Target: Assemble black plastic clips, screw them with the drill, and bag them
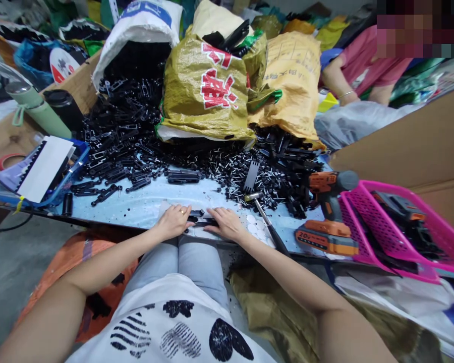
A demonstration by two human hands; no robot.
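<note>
At the table's front edge, my left hand (173, 221) is closed with its fingertips on a black plastic part (203, 221). My right hand (227, 224) grips the other end of the same long, narrow part. My fingers cover both of its ends. Another short black piece (197, 213) lies just behind it, close to my left fingertips. A hammer (264, 214) rests to the right of my right hand, its head on the edge of a pile of small screws or pins (227, 169). Behind my hands lies a small stack of black parts (183, 176).
A heap of black plastic links (117, 136) spreads at the left, under a white sack (139, 25) and a yellow sack (208, 91). A cordless drill (327, 212) stands right, beside pink baskets (412, 222). A blue tray (77, 156) is left. Another person (363, 65) works behind.
</note>
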